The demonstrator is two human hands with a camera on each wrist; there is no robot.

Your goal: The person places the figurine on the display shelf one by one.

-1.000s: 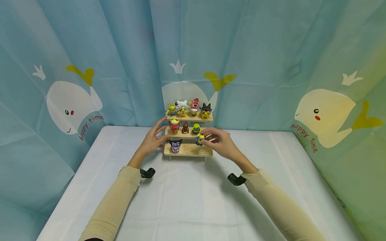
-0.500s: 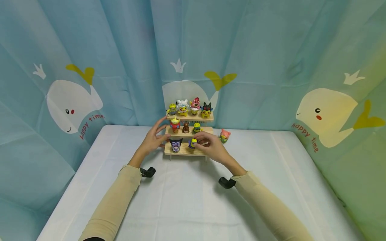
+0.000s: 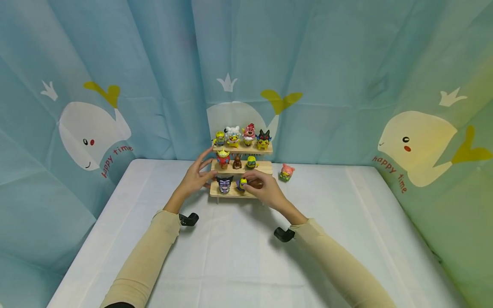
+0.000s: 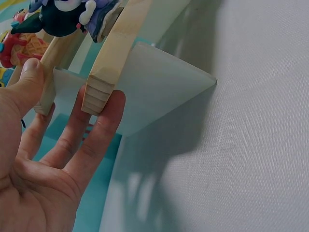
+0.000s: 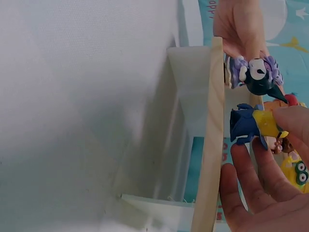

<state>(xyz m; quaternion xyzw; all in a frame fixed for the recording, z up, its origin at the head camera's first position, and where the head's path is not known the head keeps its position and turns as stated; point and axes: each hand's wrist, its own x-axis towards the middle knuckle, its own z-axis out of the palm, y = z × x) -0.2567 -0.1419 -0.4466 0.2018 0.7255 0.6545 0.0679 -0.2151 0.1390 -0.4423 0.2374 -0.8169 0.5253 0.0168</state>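
A three-tier wooden display stand (image 3: pixel 233 195) stands at the back of the table. My left hand (image 3: pixel 194 181) holds its left end; in the left wrist view the thumb lies on the middle board and two fingertips touch the end of the bottom board. My right hand (image 3: pixel 266 190) pinches a small yellow and blue figurine (image 5: pixel 248 123) between thumb and fingers, upright close over the bottom board. Just left of it on that board is a black and purple figurine (image 3: pixel 224 185). Part of the held figurine is hidden by the right fingers.
Several figurines line the top board, among them one with a white hood (image 3: pixel 233 136). A red one (image 3: pixel 223 159), a brown one (image 3: pixel 237 161) and a green-yellow one (image 3: pixel 251 162) occupy the middle board. A pink figurine (image 3: pixel 286 172) rests on the table, right of the stand.
My right hand has moved left and slightly down with the yellow and blue figurine, from the bottom board's right side toward its middle. The pink figurine has come into view. My left hand stays put.
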